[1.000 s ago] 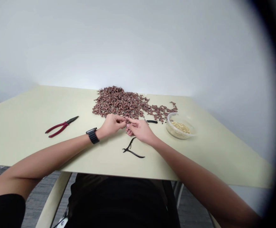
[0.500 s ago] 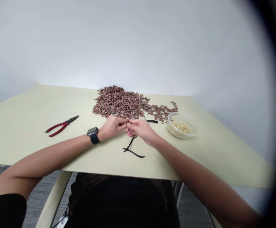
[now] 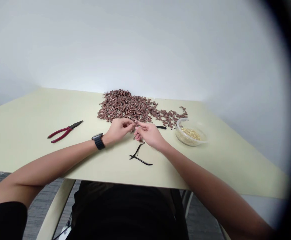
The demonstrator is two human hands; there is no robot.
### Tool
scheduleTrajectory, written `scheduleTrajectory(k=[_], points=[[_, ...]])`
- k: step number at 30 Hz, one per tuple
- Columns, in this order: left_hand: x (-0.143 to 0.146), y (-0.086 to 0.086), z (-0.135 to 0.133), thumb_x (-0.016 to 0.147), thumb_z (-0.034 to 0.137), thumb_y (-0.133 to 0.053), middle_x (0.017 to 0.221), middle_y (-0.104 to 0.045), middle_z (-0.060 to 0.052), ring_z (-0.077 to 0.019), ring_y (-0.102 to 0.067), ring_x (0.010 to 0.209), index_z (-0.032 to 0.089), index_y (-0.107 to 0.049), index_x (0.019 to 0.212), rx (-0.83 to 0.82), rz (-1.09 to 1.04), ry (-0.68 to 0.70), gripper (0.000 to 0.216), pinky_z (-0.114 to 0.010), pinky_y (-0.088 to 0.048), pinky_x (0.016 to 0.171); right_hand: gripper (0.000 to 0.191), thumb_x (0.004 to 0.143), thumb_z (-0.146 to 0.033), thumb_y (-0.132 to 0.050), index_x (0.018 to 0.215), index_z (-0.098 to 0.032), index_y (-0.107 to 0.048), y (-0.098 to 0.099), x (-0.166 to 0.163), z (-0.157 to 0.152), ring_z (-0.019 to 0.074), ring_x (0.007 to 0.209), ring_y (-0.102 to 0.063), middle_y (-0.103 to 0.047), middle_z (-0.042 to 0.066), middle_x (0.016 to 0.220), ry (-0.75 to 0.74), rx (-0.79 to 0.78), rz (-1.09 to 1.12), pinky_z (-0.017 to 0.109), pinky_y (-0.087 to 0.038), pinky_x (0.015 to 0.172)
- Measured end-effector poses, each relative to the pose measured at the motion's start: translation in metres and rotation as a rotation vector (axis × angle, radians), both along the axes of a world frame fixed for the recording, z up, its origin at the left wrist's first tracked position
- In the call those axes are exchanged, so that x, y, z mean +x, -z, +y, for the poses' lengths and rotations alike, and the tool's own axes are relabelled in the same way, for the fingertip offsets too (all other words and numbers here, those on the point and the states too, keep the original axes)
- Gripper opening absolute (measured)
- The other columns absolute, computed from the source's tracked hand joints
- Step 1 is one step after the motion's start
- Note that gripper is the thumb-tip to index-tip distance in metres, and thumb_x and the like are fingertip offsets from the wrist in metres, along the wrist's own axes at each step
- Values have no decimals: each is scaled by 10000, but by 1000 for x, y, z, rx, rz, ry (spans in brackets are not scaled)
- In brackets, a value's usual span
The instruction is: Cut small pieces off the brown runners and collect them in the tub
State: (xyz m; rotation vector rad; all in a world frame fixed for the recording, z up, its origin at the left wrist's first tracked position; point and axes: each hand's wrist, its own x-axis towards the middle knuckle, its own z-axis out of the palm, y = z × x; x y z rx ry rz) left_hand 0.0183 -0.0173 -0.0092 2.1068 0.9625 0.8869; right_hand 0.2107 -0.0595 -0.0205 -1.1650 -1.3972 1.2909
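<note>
My left hand point(image 3: 119, 129) and my right hand point(image 3: 147, 134) meet fingertip to fingertip just in front of a big heap of small reddish-brown pieces point(image 3: 129, 108) on the pale table point(image 3: 30, 140). Both pinch one tiny piece between them; it is too small to name. A black watch sits on my left wrist. Small black cutters point(image 3: 138, 156) lie on the table just below my right hand.
Red-handled pliers point(image 3: 64, 131) lie to the left. A clear plastic bowl point(image 3: 190, 135) of small golden bits stands to the right of the heap. A black-handled tool point(image 3: 161, 127) pokes out behind my right hand. The table's near edge runs above my lap.
My right hand's fingers have curled from stretched out into a pinch against my left fingertips. Both hands have stayed in the same spot before the heap.
</note>
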Motion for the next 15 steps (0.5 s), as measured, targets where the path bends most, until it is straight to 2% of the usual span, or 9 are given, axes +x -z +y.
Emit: scheduleTrajectory(k=[3,6,11,15], points=[[2,-1,3,911,413,-638,583,-538,16,-72,-412,459,166,-611,772,-468,-228,31,284,-210,-301,439,564,955,-252,-602,1501,-137,-523,5,-1,0,107,597,-617,-687,34,797,54,103,-111,253,-566,605],[3,-1,8,850,348,-708,559,-481,30,-51,-343,443,158,-574,713,-776,-352,93,270,-197,-226,388,581,959,-273,-581,1525,-172,-503,10,-1,0,109,629,-625,-690,29,825,38,189,-193,264,-576,652],[2,-5,10,850,272,-712,584,-466,26,-26,-275,441,144,-561,711,-1055,-451,138,241,-159,-176,343,572,969,-301,-546,1530,-192,-504,13,2,0,128,658,-638,-693,29,828,20,275,-285,278,-571,682],[0,-8,11,866,246,-703,569,-412,44,-19,-233,434,148,-545,719,-1143,-480,162,237,-131,-172,329,570,966,-319,-546,1522,-197,-515,13,2,-1,128,658,-630,-693,23,829,21,290,-287,281,-568,703]])
